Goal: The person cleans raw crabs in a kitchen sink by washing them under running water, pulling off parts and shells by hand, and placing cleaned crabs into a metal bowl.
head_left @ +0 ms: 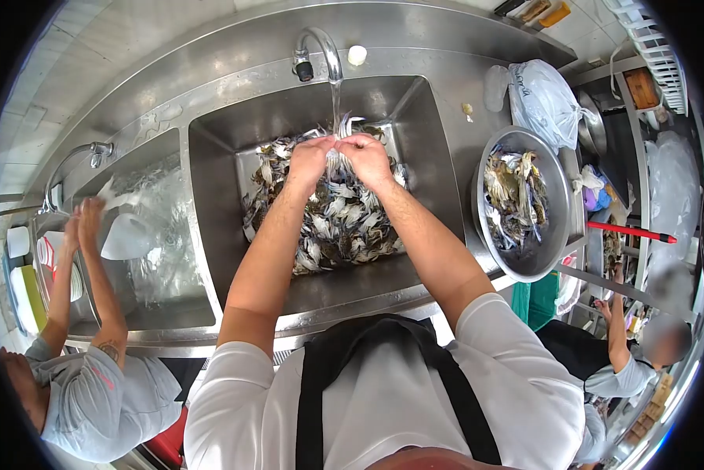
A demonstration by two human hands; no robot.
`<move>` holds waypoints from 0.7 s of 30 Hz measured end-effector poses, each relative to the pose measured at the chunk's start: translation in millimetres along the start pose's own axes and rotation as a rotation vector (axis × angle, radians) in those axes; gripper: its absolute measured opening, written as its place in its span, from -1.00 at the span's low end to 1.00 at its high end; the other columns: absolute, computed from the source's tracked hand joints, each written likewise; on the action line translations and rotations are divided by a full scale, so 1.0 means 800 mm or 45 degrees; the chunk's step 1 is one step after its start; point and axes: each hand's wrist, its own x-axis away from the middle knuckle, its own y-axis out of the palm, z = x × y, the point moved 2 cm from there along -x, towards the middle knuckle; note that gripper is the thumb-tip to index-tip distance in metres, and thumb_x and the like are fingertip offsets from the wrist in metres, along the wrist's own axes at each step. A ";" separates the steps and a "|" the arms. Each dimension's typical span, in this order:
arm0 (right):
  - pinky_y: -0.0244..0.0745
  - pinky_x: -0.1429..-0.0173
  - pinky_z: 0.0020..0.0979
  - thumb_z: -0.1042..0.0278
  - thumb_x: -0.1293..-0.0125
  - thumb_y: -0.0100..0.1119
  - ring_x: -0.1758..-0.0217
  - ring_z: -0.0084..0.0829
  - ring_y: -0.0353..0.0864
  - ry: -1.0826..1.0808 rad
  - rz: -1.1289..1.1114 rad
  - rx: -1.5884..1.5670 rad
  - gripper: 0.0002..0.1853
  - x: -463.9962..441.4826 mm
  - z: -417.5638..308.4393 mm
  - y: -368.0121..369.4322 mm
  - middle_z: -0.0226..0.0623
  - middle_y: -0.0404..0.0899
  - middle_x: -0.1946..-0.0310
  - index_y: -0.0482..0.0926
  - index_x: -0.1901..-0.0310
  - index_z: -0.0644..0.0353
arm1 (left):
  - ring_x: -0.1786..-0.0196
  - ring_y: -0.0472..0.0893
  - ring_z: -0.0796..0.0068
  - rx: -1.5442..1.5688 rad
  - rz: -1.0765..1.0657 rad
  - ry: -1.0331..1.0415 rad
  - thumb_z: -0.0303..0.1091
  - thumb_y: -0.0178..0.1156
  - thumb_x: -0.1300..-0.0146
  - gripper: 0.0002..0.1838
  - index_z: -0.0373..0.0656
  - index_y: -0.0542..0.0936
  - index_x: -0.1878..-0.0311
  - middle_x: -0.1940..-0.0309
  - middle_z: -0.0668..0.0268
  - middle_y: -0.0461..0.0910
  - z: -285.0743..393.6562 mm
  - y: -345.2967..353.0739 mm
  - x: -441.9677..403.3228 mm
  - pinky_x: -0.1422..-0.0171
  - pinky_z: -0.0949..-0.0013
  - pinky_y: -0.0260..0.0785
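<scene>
Head view, left hand [310, 160], right hand [366, 160] pinching crab [338, 161] under tap [328, 48], its direction and long axis unclear

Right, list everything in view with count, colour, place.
Middle sink: one, grey, centre
Left sink: one, grey, left
Taps: two, chrome, at the sinks
Bowl: one, silver, right of middle sink
Crabs: many, brown-white, middle sink and bowl
Bag: one, white, behind bowl
Container: one, white, left sink
Bin: one, green, below bowl
Rod: one, red, right
Other people: two or more, grey shirts, both sides
Edge clutter: too distorted to count
Apron: one, black, bottom
Shirt: one, white, bottom
Left hand: one, bare, under tap
Right hand: one, bare, beside left
</scene>
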 end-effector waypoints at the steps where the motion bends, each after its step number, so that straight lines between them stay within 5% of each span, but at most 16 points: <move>1: 0.47 0.01 -0.45 0.33 -0.17 0.42 0.18 -0.45 0.62 0.094 -0.019 -0.173 -0.80 -0.002 0.000 0.002 -0.28 0.68 0.28 0.73 0.28 0.30 | -0.07 0.57 0.46 -0.004 0.000 0.002 -0.26 0.23 -0.35 -0.67 -0.35 0.69 0.01 0.06 0.24 0.71 -0.004 -0.005 -0.005 -0.28 0.37 0.29; 3: 0.45 -0.01 -0.48 0.37 -0.20 0.37 0.17 -0.49 0.61 0.171 -0.040 -0.303 -0.83 -0.002 -0.003 -0.001 -0.31 0.69 0.27 0.72 0.27 0.30 | -0.07 0.59 0.44 -0.108 0.107 0.151 -0.13 0.25 -0.35 -0.57 -0.36 0.68 -0.03 0.05 0.22 0.71 -0.010 -0.017 -0.017 -0.23 0.38 0.33; 4: 0.42 -0.03 -0.50 0.41 -0.23 0.32 0.16 -0.52 0.59 0.247 -0.062 -0.428 -0.86 -0.002 -0.006 -0.003 -0.35 0.69 0.25 0.72 0.26 0.30 | 0.00 0.62 0.38 -0.249 0.147 0.019 0.02 0.27 -0.33 -0.44 -0.37 0.66 -0.07 0.07 0.21 0.71 0.017 -0.016 0.001 -0.14 0.37 0.39; 7: 0.47 0.08 -0.48 0.40 -0.17 0.35 0.24 -0.53 0.59 0.230 -0.131 -0.557 -0.86 -0.002 -0.019 -0.002 -0.35 0.69 0.34 0.73 0.30 0.30 | 0.09 0.62 0.37 -0.131 0.046 0.053 0.08 0.28 -0.30 -0.40 -0.39 0.68 -0.02 0.10 0.17 0.71 -0.006 -0.016 -0.017 -0.09 0.35 0.41; 9: 0.47 0.12 -0.46 0.42 -0.14 0.34 0.29 -0.50 0.61 0.208 -0.117 -0.482 -0.86 -0.001 -0.028 -0.003 -0.30 0.69 0.35 0.72 0.30 0.30 | 0.09 0.61 0.49 0.158 -0.162 -0.210 0.05 0.28 -0.32 -0.49 -0.28 0.69 0.00 0.13 0.25 0.70 -0.025 -0.013 -0.031 0.00 0.30 0.42; 11: 0.44 -0.05 -0.46 0.42 -0.18 0.31 0.12 -0.50 0.60 0.274 -0.279 -0.550 -0.83 -0.003 -0.034 -0.010 -0.33 0.70 0.23 0.71 0.24 0.31 | 0.09 0.61 0.51 0.416 -0.256 -0.182 0.01 0.28 -0.33 -0.56 -0.18 0.66 -0.03 0.12 0.31 0.69 -0.021 -0.007 -0.024 0.02 0.30 0.41; 21: 0.46 -0.05 -0.45 0.39 -0.16 0.33 0.13 -0.49 0.62 0.290 -0.159 -0.302 -0.81 0.001 -0.027 -0.037 -0.31 0.70 0.28 0.72 0.22 0.30 | 0.08 0.63 0.49 0.592 -0.272 -0.352 -0.06 0.22 -0.37 -0.69 -0.07 0.63 0.01 0.14 0.39 0.68 -0.058 0.003 -0.052 -0.04 0.34 0.42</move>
